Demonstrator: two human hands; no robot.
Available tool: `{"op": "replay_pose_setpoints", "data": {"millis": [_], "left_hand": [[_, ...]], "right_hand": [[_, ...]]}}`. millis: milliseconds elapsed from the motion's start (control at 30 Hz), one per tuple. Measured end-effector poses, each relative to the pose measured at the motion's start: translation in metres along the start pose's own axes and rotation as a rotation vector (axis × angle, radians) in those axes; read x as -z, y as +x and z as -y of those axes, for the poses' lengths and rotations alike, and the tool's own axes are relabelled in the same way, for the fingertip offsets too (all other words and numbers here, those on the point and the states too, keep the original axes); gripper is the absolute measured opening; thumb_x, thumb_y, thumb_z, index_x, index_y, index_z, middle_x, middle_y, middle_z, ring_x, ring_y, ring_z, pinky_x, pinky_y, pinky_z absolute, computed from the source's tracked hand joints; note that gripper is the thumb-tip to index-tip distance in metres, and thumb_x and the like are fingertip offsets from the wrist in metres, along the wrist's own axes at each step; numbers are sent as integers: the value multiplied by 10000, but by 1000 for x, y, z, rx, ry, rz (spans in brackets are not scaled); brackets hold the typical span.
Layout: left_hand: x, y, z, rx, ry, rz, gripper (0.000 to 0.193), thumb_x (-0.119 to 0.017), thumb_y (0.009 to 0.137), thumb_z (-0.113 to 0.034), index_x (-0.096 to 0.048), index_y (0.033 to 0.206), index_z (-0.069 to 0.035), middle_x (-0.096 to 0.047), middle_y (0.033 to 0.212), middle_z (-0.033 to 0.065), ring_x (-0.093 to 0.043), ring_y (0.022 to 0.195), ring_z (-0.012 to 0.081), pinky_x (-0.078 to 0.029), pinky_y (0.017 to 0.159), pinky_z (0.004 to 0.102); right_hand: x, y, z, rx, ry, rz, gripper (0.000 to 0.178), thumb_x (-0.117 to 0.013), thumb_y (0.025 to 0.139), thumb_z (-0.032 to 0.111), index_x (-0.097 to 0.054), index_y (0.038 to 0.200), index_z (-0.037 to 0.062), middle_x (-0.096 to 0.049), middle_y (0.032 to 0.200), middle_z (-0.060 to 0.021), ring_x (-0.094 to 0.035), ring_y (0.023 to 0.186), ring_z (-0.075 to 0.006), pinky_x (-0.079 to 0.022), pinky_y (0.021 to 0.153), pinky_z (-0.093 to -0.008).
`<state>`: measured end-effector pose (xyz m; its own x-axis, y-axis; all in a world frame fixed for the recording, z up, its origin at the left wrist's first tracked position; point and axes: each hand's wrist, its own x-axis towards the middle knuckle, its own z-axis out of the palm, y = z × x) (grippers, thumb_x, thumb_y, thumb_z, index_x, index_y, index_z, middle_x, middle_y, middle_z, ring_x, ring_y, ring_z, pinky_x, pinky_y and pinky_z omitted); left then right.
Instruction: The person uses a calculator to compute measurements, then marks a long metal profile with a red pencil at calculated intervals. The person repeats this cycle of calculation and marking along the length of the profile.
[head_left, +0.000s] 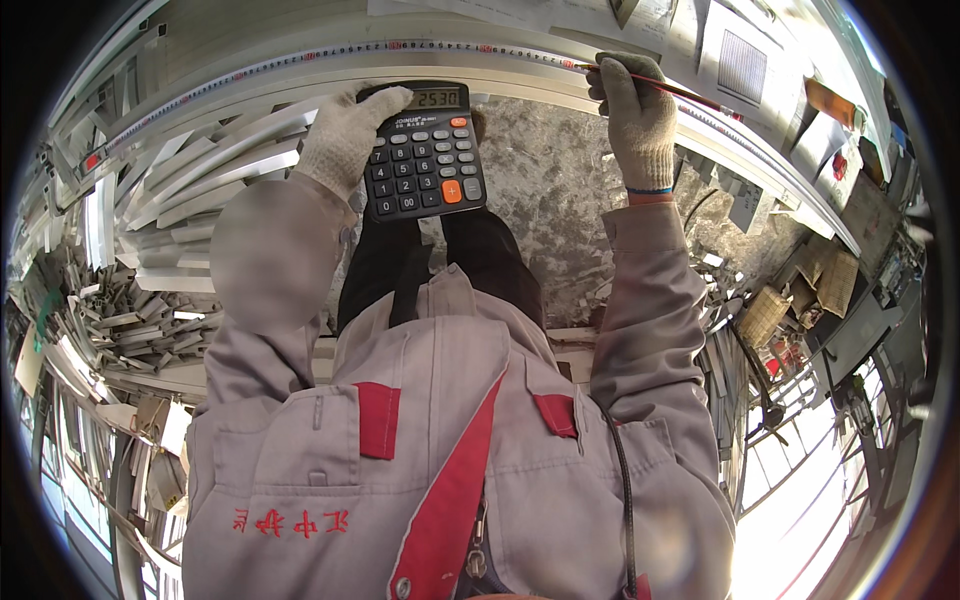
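Observation:
My left hand (pixel 345 130), in a pale knit glove, grips a black desk calculator (pixel 430 175) by its upper left side, thumb near the display. Its keys are grey and black, with a few orange ones, and digits show on the screen. In my right hand (pixel 637 120), gloved too, is a slim red pencil (pixel 690 94), its point toward the left. That point lies at or just over a white measuring tape (pixel 400 46) stretched along the bench edge; contact cannot be told. The fingers of my right hand are curled around the pencil.
Long pale strips (pixel 225 150) are stacked at the left, with a heap of short offcuts (pixel 150 320) nearer. A printed sheet (pixel 742 62) lies on the bench at the far right. Cardboard boxes (pixel 764 316) stand lower right, above the grey stained floor (pixel 545 170).

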<state>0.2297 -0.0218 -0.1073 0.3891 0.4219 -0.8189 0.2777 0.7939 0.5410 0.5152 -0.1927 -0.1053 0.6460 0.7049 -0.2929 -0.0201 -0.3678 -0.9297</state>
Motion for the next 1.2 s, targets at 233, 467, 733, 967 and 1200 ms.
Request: {"op": "replay_pose_setpoints", "data": {"millis": [233,467,733,967,1200], "left_hand": [[-1,1,-1,-16,1,-8,375,-782,978,-188,-729,1279,29,-783,1078,135,-786,825,174,-679,704,289],[0,4,-2,-2,-4,-16,380,-786,979,-193,-729,1279,33,-784,1062,134,-788,802,173,-681,695,285],[2,11,1,-16,-16,4,368,-797,977,-194,-728,1254,39,-783,1048,124,-784,789,166,-681,683,283],[4,15,4,-4,-9,-2,352,-802,979,-177,-729,1254,30,-781,1065,112,-782,816,159,-678,717,281],[11,17,10,14,-30,26,315,-790,995,-168,-744,1251,8,-787,1071,87,-781,853,145,-675,738,283]], "right_hand": [[10,31,-15,-15,-89,52,250,-690,1115,258,-774,1180,31,-813,997,-82,-726,856,-112,-545,698,-260],[3,50,-33,18,-74,61,241,-705,1107,267,-784,1169,48,-819,972,-64,-737,817,-103,-531,650,-251],[-21,57,-44,-87,-66,103,269,-724,1100,294,-804,1187,52,-836,987,-66,-750,822,-101,-526,632,-249],[-66,56,-20,-52,85,224,222,-669,1117,188,-716,1080,-25,-743,886,-37,-676,793,-100,-560,733,-275],[-93,58,1,77,-157,321,238,-669,1101,201,-731,1031,-18,-706,795,-34,-641,746,-99,-535,695,-306]]}}
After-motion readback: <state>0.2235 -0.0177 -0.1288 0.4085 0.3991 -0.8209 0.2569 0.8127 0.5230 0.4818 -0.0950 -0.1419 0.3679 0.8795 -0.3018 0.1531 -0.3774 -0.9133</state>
